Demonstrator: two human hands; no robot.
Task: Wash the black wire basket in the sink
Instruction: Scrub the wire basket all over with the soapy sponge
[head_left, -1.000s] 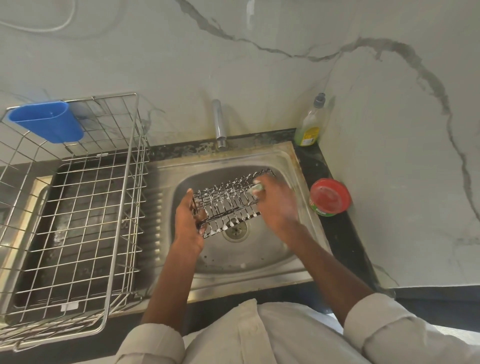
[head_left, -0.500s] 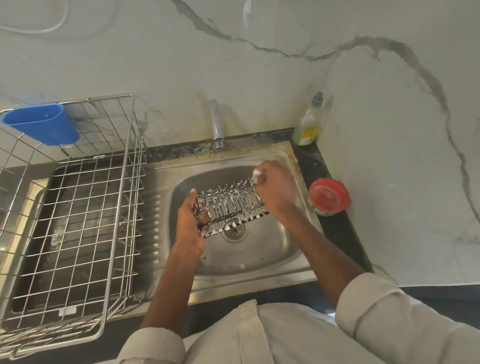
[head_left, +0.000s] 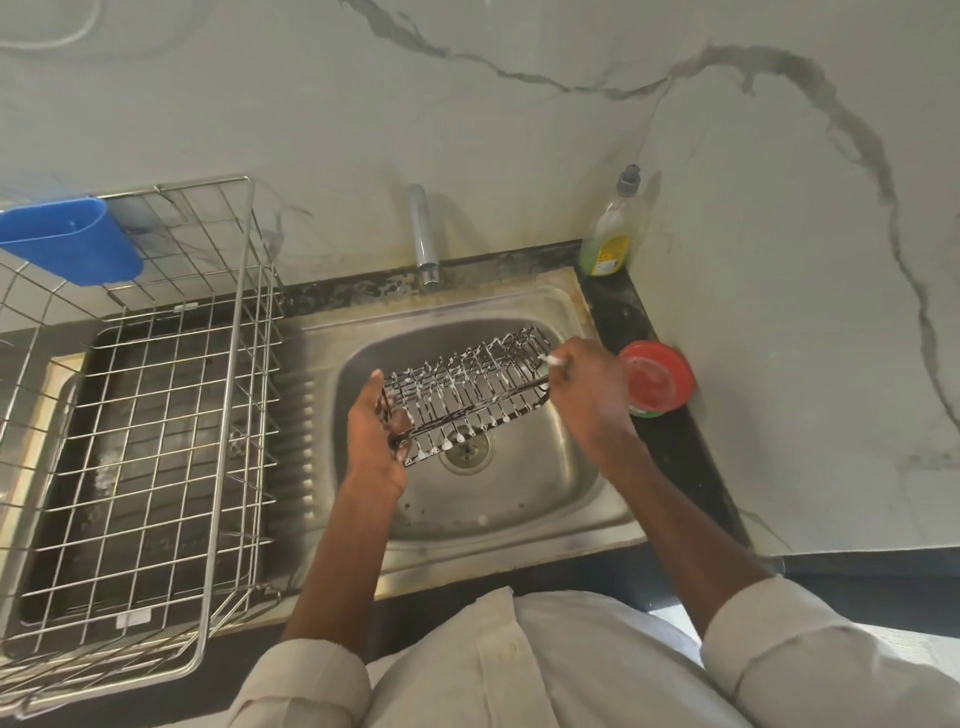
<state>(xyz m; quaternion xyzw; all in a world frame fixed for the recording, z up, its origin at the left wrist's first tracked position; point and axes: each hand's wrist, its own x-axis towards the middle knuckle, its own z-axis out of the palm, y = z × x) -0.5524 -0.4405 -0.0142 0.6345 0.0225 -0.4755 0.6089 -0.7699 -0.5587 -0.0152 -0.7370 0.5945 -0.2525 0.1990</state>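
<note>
the black wire basket hangs over the sink bowl, long axis running left-near to right-far. left hand grips its near end, right hand holds something pale at the far end, can't tell what.

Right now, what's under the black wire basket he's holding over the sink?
Below the black wire basket lies the steel sink bowl, its round drain showing at the basket's near edge. The wires and the left hand cover part of the bowl floor.
</note>
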